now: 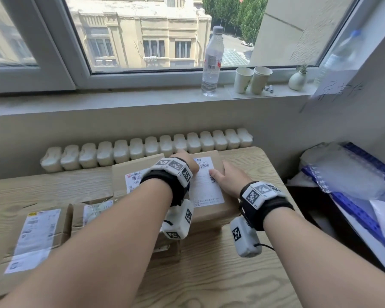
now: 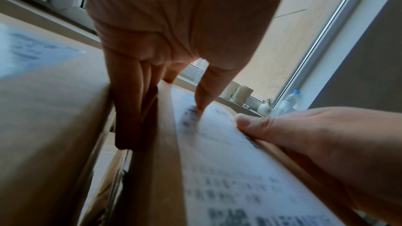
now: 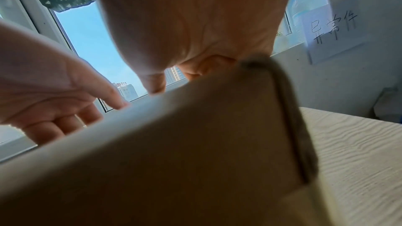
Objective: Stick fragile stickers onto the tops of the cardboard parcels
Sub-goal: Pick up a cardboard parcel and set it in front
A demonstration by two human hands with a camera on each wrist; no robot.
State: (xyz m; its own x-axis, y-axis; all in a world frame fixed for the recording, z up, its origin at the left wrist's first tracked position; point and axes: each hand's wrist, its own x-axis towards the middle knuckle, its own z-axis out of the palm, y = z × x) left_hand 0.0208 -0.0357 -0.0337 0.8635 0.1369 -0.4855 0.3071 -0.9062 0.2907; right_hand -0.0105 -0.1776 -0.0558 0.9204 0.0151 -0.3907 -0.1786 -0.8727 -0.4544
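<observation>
A cardboard parcel (image 1: 211,215) with a white shipping label (image 1: 206,192) sits at the middle right of the wooden table (image 1: 220,276). My left hand (image 1: 185,163) grips its left edge: in the left wrist view the fingers (image 2: 130,102) reach down the gap beside it and the thumb (image 2: 204,95) presses on the label (image 2: 228,169). My right hand (image 1: 227,181) grips the right edge, thumb on top, fingers hidden down the side. The right wrist view shows the parcel's (image 3: 174,152) side close up, blurred.
Another labelled parcel (image 1: 125,176) stands just left of the held one. Two more parcels (image 1: 40,236) (image 1: 91,212) lie at the front left. A radiator (image 1: 147,150) runs behind the table. The sill holds a water bottle (image 1: 211,61), paper cups (image 1: 251,80) and a vase (image 1: 297,80). Blue crates (image 1: 365,185) crowd the right.
</observation>
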